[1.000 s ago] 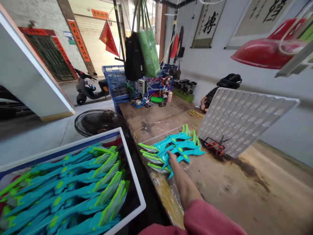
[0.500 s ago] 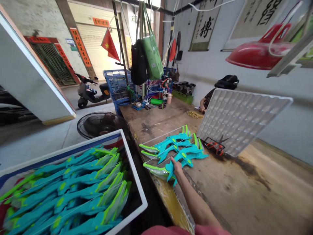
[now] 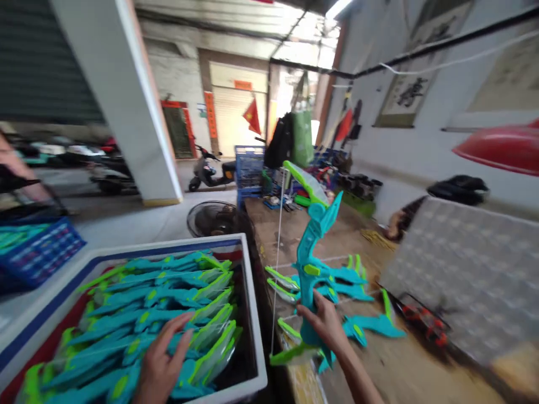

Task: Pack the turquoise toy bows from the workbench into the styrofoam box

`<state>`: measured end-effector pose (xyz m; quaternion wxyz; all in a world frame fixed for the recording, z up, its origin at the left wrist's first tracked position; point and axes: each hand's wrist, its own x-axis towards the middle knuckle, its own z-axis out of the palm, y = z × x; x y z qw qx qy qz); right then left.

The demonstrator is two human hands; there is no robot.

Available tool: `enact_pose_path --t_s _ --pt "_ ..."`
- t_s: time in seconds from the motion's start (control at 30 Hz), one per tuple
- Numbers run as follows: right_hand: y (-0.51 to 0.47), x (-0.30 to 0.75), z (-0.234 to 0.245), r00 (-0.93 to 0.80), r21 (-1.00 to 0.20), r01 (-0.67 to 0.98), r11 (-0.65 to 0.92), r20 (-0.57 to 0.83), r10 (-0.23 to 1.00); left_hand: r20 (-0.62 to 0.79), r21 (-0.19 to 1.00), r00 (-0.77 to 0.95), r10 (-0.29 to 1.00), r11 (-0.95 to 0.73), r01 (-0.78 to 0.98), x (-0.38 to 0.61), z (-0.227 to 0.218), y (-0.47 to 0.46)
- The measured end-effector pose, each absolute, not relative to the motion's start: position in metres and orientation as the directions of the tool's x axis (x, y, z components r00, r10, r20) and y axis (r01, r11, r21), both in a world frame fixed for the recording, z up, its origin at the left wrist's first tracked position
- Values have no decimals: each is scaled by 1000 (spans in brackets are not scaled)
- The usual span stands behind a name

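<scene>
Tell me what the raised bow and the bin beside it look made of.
Bow: likely moulded plastic, smooth teal with lime tips, thin pale string; the right hand holds it upright.
Bin: probably rigid plastic, smooth white rim, blue band; the left hand rests inside.

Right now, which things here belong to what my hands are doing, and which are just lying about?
In hand:
right hand gripping an upright teal and green plastic toy bow
left hand on stacked teal bows in the white bin
loose bows on the wooden table

Lying about:
black floor fan
red-handled scissors
grey moulded tray
</scene>
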<state>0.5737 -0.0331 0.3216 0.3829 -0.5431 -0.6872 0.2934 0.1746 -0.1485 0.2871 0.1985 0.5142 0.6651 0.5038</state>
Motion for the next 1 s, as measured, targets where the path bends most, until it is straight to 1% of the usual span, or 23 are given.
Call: enact_pose_path --t_s 0.03,0.07,0.1,0.17,0.23,0.3,0.37,0.43,0.5,0.57,0.63,0.73,0.8,0.83,0.87,0.9,0.93,0.97,1.0 --pt "-29 565 318 -168 -753 578 315 268 949 225 924 -382 896 -73 374 198 316 -141" --pt "-24 556 312 -225 -683 615 395 328 918 193 961 -335 922 -108 256 217 344 -134" --pt "-19 546 305 -285 -608 634 478 391 875 177 980 -296 939 -140 141 231 369 -127" --pt "-13 526 294 -385 -458 637 620 508 770 187 973 -278 942 -217 -82 244 409 -116" --pt "-13 506 288 -468 -321 627 710 574 672 223 926 -315 923 -301 -227 245 431 -110" --pt "-18 489 291 -529 -176 645 743 598 602 253 890 -372 893 -366 -272 239 437 -109" --pt "-25 474 299 -561 -29 687 726 613 556 221 880 -456 862 -378 -288 231 433 -110" --pt "-30 460 309 -562 63 724 687 631 535 104 864 -572 813 -359 -353 222 425 -113" --pt "-34 448 317 -557 75 726 684 647 521 -20 817 -660 751 -368 -443 213 416 -117" --pt "-38 439 324 -549 31 687 726 677 491 -67 780 -708 703 -406 -477 204 410 -124" --pt "-47 435 331 -540 -41 606 794 712 448 -68 776 -745 664 -435 -458 194 405 -134" --pt "-65 442 339 -469 -146 487 861 788 400 -118 763 -801 587 -463 -451 180 400 -152" --pt "-75 452 341 -354 -253 476 842 821 447 -177 733 -821 542 -485 -478 168 399 -164" --pt "-78 458 340 -272 -339 486 805 817 508 -203 719 -828 523 -494 -488 163 399 -169" --pt "-78 463 339 -181 -451 490 746 785 593 -222 710 -833 508 -501 -495 158 398 -172" --pt "-78 468 336 -93 -581 472 663 715 693 -234 706 -838 493 -506 -495 154 397 -175" --pt "-75 472 333 -21 -718 420 555 604 797 -241 705 -842 483 -509 -494 151 397 -178" --pt "-72 474 330 11 -843 330 424 453 892 -243 704 -841 483 -508 -496 151 397 -180" --pt "-69 475 327 1 -939 216 268 275 961 -245 707 -839 485 -503 -497 152 397 -182"
